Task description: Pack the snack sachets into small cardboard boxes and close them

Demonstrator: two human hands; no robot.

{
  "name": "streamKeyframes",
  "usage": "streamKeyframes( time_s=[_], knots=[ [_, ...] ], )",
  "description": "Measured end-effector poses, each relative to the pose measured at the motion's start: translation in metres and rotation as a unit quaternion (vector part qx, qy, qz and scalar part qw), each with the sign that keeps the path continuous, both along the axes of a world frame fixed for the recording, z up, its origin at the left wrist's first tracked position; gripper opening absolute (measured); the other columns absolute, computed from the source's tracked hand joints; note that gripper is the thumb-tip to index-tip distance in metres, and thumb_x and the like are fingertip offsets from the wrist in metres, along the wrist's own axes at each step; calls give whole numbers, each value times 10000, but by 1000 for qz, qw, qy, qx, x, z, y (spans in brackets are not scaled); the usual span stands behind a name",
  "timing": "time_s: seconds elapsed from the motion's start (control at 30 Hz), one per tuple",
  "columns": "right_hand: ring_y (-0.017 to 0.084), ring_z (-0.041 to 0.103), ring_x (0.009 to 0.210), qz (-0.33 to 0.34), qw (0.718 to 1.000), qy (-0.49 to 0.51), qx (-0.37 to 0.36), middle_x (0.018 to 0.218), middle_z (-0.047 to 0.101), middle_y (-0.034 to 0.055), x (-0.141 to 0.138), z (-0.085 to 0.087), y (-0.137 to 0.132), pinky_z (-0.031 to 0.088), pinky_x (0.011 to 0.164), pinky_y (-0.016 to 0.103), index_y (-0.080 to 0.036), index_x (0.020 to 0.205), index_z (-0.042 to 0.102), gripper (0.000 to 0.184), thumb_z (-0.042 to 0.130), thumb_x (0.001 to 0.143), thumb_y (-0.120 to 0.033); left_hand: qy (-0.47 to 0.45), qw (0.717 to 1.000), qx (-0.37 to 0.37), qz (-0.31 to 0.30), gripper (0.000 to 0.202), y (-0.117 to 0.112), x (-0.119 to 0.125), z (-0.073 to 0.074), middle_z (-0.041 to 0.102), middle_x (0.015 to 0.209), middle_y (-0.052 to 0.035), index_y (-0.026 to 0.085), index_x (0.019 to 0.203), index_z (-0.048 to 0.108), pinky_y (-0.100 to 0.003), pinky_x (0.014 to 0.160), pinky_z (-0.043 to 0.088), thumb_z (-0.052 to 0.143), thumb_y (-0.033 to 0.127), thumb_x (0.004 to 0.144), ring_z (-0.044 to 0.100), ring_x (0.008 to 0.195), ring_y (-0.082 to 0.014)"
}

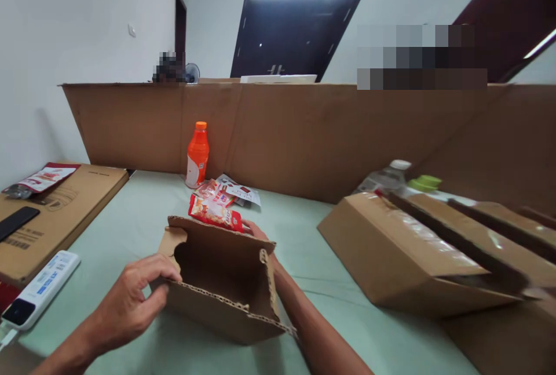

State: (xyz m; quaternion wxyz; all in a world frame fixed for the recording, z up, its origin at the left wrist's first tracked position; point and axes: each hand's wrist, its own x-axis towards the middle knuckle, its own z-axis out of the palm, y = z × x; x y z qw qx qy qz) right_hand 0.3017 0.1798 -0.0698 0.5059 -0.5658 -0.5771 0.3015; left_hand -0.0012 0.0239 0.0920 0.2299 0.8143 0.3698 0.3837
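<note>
A small cardboard box (208, 305) stands with its top open on the table in front of me, and its inside looks dark. My left hand (134, 294) pinches the box's near left edge between thumb and fingers. My right hand (259, 231) reaches around the box's right side to behind its far wall. Its fingers are at the right end of a red snack packet (215, 213), closed on that end; the box hides part of this hand. Just beyond lie another pink-red packet (212, 190) and a white printed packet (241, 190).
An orange drink bottle (198, 157) stands before a cardboard partition (282, 137). At right are several cardboard boxes (377, 247), a clear bottle (391, 175) and a green lid-like item (424, 182). At left, a power bank (47, 288) lies beside a flat carton (87, 195) bearing a phone (17, 223).
</note>
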Motion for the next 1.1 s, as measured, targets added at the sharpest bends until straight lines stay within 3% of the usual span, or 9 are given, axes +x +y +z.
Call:
streamKeyframes(
  time_s=[0.13, 0.23, 0.33, 0.47, 0.6, 0.77, 0.97, 1.1],
  knots=[
    [289, 748, 888, 3, 999, 48, 4, 946, 792, 109, 17, 30, -43, 613, 760, 408, -169, 1033, 745, 461, 718, 805, -570, -20, 999, 47, 6, 277, -3, 9, -8, 712, 906, 30, 240, 973, 632, -188, 793, 540, 476, 26, 889, 686, 847, -93],
    [287, 717, 1069, -35, 997, 60, 42, 1133, 775, 115, 23, 58, -84, 565, 955, 446, -197, 1043, 758, 402, 666, 852, -539, -21, 996, 85, 17, 284, -5, 9, -10, 710, 901, 24, 244, 1005, 626, -189, 772, 550, 481, 21, 907, 691, 843, -98],
    [271, 670, 1184, -59, 988, 24, 143, 1226, 745, 99, 15, 85, -123, 509, 1053, 463, -231, 1027, 759, 227, 651, 913, -395, -16, 995, 100, 21, 286, -9, 9, -14, 708, 890, 13, 253, 1039, 625, -219, 741, 566, 482, 33, 925, 691, 830, -117],
    [261, 675, 1161, 14, 948, -107, 298, 1193, 749, 93, -9, 112, -152, 554, 986, 470, -250, 1095, 724, 203, 618, 934, -185, -31, 993, 113, 25, 315, -18, 8, -21, 710, 902, -1, 266, 1060, 608, -294, 799, 595, 466, 21, 922, 692, 895, -151],
    [291, 628, 1226, 28, 920, -203, 334, 1178, 751, 100, -22, 116, -151, 559, 966, 497, -235, 1069, 711, 175, 617, 932, -179, -25, 992, 122, 16, 366, -29, 5, -27, 713, 962, -23, 268, 1085, 603, -351, 890, 600, 452, -6, 895, 684, 988, -171],
    [294, 582, 1280, 44, 922, -224, 313, 1193, 744, 98, -20, 114, -146, 550, 981, 505, -237, 1061, 717, 153, 616, 947, -223, -21, 998, 49, -18, 308, -35, -5, -24, 711, 1101, -39, 284, 1120, 615, -370, 976, 573, 556, 98, 882, 657, 1136, -202],
    [298, 575, 1299, 84, 920, -265, 277, 1223, 734, 95, -13, 126, -152, 557, 979, 493, -245, 811, 728, 218, 574, 966, -249, -24, 999, -9, -25, 194, -22, -5, -12, 734, 976, -14, 261, 914, 672, -275, 839, 581, 528, 133, 936, 701, 968, -155],
    [302, 613, 1262, 74, 918, -274, 275, 1213, 742, 81, -2, 132, -158, 569, 958, 487, -255, 716, 694, 280, 570, 968, -257, 0, 1000, -19, -19, 166, -18, -2, -12, 733, 1014, -53, 227, 841, 653, -321, 871, 587, 523, 156, 914, 692, 1049, -196]
  ],
)
